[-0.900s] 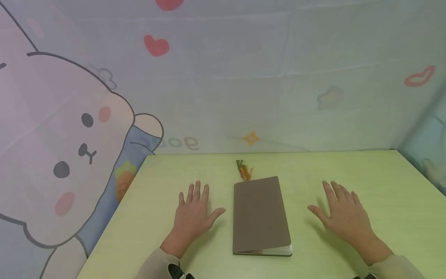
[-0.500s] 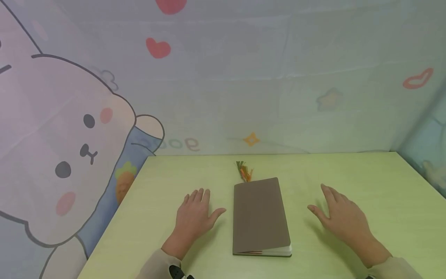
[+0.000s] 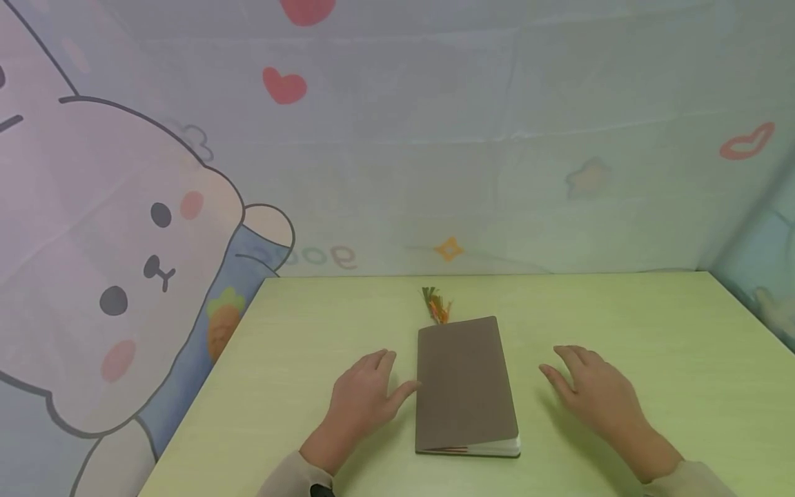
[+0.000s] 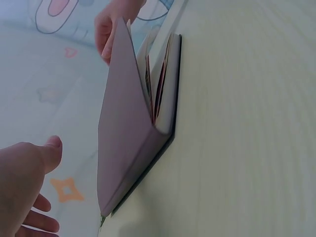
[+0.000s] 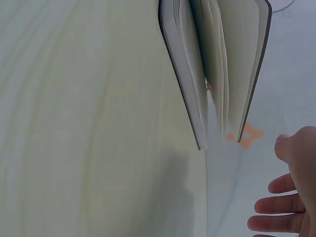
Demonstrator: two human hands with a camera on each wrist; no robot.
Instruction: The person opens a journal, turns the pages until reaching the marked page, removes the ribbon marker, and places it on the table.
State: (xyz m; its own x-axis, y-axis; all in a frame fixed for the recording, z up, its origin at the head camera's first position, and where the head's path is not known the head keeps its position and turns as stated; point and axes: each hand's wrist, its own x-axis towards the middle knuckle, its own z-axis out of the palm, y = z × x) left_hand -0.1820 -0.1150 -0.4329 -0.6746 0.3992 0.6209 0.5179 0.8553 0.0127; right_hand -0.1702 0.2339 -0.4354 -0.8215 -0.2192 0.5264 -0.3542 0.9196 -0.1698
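Note:
A brown-covered notebook [image 3: 466, 383] lies on the pale green table, its spine to the left. In the right wrist view the notebook [image 5: 237, 59] has its cover and some pages standing partly raised on the right side. An orange and green tassel [image 3: 437, 306] sticks out past its far edge. My left hand [image 3: 363, 393] hovers by the spine, and its thumb tip overlaps the cover's left edge in the head view; the left wrist view shows the hand [image 4: 24, 182] apart from the notebook. To the right, my right hand [image 3: 596, 397] hovers with bent, relaxed fingers and holds nothing.
The table [image 3: 323, 310] has its far edge against a hanging cloth [image 3: 397, 172] printed with hearts, stars and a large cartoon animal. More cloth [image 3: 770, 228] hangs along the right side.
Both hands have shifted inward toward the notebook, the left one more clearly. Their fingers, spread straight before, now bend downward. The notebook stays in place.

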